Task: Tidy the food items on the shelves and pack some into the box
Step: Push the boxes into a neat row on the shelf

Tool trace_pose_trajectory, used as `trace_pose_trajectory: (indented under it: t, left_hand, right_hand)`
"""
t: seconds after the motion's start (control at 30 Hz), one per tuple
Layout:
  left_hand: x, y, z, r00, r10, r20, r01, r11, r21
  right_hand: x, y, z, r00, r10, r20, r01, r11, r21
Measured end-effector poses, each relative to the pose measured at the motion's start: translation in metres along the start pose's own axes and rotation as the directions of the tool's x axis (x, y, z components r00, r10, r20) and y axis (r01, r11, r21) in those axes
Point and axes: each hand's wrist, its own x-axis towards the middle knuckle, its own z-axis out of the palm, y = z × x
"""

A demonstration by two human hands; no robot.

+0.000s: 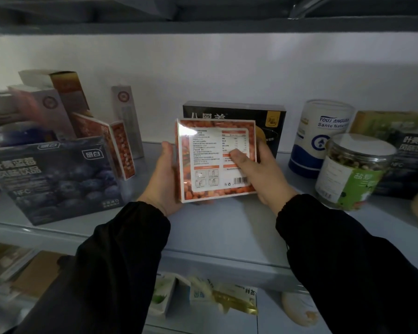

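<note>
I hold a flat orange box [210, 141] with a white label facing me, upright above the middle of the grey shelf [217, 227]. My left hand [163, 179] grips its left edge and underside. My right hand [256, 172] grips its right edge, thumb pressed on the label. Behind it stands a black box [234, 112] with a yellow mark. A matching orange box [121, 148] stands to the left.
On the left are a dark blueberry drink box [53, 182] and several tall pale cartons [48, 104]. On the right are a white and blue canister [319, 138], a clear jar with a green label [352, 169] and another dark box [408, 165]. The lower shelf holds packets [222, 295].
</note>
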Motion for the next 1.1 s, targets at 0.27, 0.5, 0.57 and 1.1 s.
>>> trace_pose_trajectory:
  t: [0.27, 0.5, 0.57, 1.1]
  left_hand:
    - [-0.003, 0.0, -0.006, 0.999, 0.017, 0.049, -0.018, 1.0, 0.02]
    - [0.0, -0.002, -0.007, 0.996, 0.0, 0.085, 0.002, 1.0, -0.031]
    - [0.001, -0.003, -0.009, 0.995, 0.003, 0.097, 0.002, 0.999, -0.045]
    - [0.019, -0.005, -0.018, 0.974, 0.225, 0.003, -0.225, 0.974, 0.033]
  right_hand:
    - [-0.001, -0.015, -0.008, 0.937, 0.324, 0.127, -0.347, 0.843, 0.412]
    - [-0.004, -0.018, -0.008, 0.939, 0.324, 0.113, -0.341, 0.853, 0.395]
    - [-0.002, -0.017, -0.007, 0.939, 0.324, 0.112, -0.341, 0.85, 0.402]
    - [0.005, -0.007, -0.011, 0.923, -0.059, 0.381, -0.197, 0.776, 0.599]
